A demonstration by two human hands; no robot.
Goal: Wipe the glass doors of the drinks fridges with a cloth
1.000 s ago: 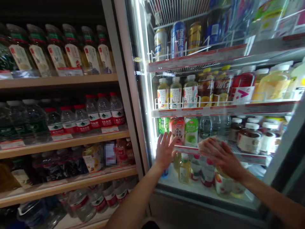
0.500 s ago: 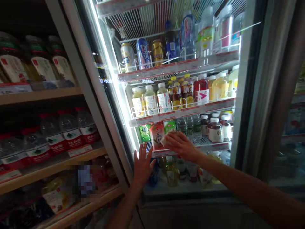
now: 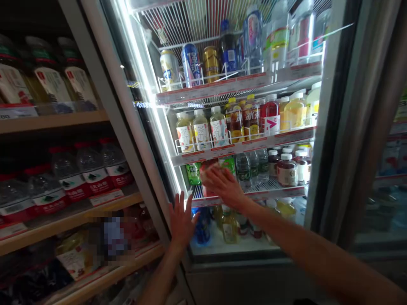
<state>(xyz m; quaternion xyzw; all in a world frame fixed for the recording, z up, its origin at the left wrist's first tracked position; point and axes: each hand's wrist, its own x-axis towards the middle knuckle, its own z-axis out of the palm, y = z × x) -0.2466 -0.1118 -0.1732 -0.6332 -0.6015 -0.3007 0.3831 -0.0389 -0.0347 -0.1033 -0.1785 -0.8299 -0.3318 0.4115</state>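
Observation:
My right hand (image 3: 224,184) is closed on a pale crumpled cloth (image 3: 207,173), pressed flat in front of the lit drinks fridge (image 3: 186,267). It appears to lie against the glass of the door. Behind the hand, a red drink pack (image 3: 206,190) on a lower shelf is partly hidden. A green drink pack (image 3: 193,173) shows to its left. My left hand (image 3: 182,222) is lower, near the left edge of the fridge door, its fingers spread and pointing up. I see nothing in it.
On the left, wooden shelves (image 3: 121,201) hold water bottles with red caps (image 3: 92,169) and dark juice bottles (image 3: 51,80). Inside the fridge stand cans (image 3: 191,65) and bottles of tea (image 3: 219,127). A metal door frame (image 3: 359,127) runs up the right side.
My right hand has moved left with the cloth, now covering more of the red pack. My left hand has shifted slightly left and stays spread. The view has shifted a little.

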